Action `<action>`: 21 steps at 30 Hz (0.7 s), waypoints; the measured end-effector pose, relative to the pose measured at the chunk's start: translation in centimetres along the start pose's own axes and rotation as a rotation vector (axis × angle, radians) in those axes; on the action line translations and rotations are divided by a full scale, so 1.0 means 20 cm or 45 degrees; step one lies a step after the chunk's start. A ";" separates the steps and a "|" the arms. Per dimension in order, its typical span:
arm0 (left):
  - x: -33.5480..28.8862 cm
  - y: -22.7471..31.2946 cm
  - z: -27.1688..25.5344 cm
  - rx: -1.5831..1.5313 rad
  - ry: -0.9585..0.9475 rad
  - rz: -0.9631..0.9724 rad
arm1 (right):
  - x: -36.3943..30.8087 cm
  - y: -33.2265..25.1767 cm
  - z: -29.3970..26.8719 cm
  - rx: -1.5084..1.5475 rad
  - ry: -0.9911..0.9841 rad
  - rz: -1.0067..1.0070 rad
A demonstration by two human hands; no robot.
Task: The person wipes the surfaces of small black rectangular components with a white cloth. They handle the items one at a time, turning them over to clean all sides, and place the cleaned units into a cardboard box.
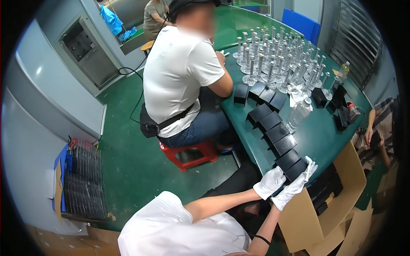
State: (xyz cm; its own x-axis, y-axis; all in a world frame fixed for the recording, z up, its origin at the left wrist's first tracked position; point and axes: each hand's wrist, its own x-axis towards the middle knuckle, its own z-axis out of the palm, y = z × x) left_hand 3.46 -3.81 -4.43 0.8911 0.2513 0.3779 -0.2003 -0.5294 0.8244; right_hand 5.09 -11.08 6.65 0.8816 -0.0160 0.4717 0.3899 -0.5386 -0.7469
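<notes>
At the near edge of the green table (239,119), my white-gloved hands flank the closest black plastic box (295,170) in a row. My left hand (270,182) closes on its left side, the fingers partly hidden. Along its right side lies my right hand (294,187), with its fingers reaching forward and pressed against the box. Several more black boxes (279,132) continue the row away from me, close together. A clear plastic bottle (298,114) stands beside the row.
Several clear stands with upright posts (273,55) crowd the far table. An open cardboard carton (301,222) with black pieces is at my right. A person in a white shirt (177,72) sits on a red stool (190,155); another person's hand (370,134) shows at right.
</notes>
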 end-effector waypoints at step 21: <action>0.01 0.01 -0.23 0.264 -0.313 0.484 | -0.34 -0.03 -0.52 1.152 0.114 0.725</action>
State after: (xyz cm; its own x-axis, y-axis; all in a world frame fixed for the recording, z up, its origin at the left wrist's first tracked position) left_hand 1.67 -0.18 -2.19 0.8454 -0.1758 0.5044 -0.4665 -0.7030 0.5368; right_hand -3.93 -19.53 8.71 0.9875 -0.1491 -0.0505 0.0120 0.3909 -0.9203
